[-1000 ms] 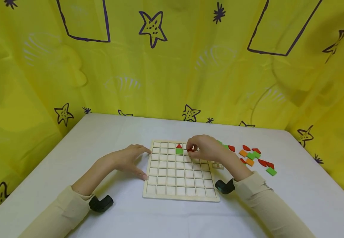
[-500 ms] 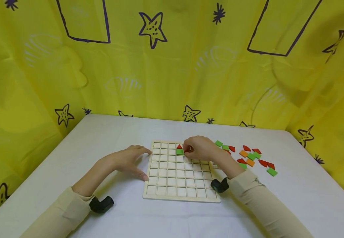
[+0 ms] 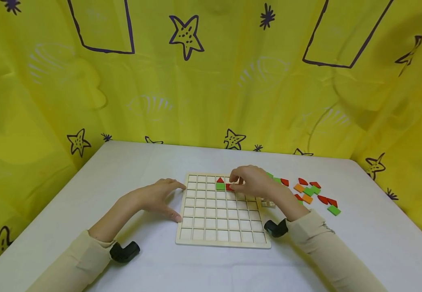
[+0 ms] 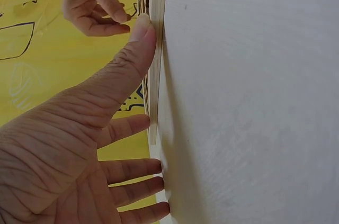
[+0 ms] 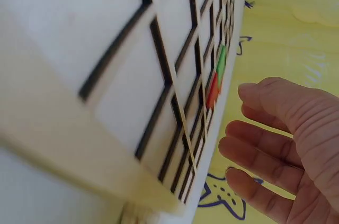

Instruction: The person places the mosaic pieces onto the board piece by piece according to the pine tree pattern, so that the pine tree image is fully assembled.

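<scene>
A wooden grid board (image 3: 223,244) lies on the table. In its upper rows sit a red triangle (image 3: 220,180), a green square tile (image 3: 220,186) and, to the right of the green one, a red tile (image 3: 228,187), whose right part the fingers hide. My left hand (image 3: 156,197) rests at the board's left edge, thumb and forefinger touching it. Just above the red tile is my right hand (image 3: 256,182); in the right wrist view the fingers of that right hand (image 5: 296,144) are loosely bent with nothing between them, apart from the red tile (image 5: 213,90).
Right of the board lie several loose tiles: green (image 3: 333,210), orange (image 3: 307,199) and red (image 3: 303,181). A small pale wooden grid-like piece (image 3: 268,203) stands beside the board's right edge. A yellow curtain (image 3: 211,89) hangs behind the white table (image 3: 138,160).
The red tile was in my right fingers over the board; now it lies beside the green tile. My right hand has let go and drawn back slightly to the right. The left hand stays put.
</scene>
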`<act>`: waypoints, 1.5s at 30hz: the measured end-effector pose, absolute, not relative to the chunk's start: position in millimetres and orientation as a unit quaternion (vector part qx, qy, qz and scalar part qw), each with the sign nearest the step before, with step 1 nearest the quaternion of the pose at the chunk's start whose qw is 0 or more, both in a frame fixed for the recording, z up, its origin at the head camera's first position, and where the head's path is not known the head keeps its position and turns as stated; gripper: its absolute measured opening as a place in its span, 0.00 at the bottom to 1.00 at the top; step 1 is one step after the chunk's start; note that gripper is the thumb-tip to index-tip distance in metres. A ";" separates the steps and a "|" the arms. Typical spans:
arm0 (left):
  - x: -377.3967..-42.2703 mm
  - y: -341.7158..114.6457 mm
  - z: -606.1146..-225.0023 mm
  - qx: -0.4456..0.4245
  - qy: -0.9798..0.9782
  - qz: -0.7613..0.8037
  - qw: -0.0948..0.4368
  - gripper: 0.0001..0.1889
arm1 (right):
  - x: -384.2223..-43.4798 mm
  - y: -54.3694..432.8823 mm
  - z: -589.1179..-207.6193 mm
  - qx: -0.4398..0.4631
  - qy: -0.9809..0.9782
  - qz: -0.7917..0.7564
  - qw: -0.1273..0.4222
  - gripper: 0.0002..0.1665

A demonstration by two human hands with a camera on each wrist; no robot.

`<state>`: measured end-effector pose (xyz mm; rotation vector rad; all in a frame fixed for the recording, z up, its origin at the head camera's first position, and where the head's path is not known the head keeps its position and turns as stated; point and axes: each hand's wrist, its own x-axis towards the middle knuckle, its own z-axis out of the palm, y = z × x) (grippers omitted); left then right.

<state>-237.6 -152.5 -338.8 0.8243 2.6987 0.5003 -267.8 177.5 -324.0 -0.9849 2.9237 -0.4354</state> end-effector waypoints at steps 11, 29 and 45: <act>-239.6 -153.8 -338.3 0.289 0.932 0.173 0.136 0.47 | -260.6 227.9 -319.2 -0.280 0.946 -0.161 -0.030 0.05; -240.1 -154.6 -340.3 0.282 0.934 0.172 0.139 0.47 | -256.7 299.4 -317.0 -0.221 0.962 -0.157 -0.034 0.06; -240.0 -154.4 -339.7 0.279 0.934 0.176 0.141 0.47 | -274.2 310.6 -330.2 -0.189 0.968 -0.142 0.083 0.20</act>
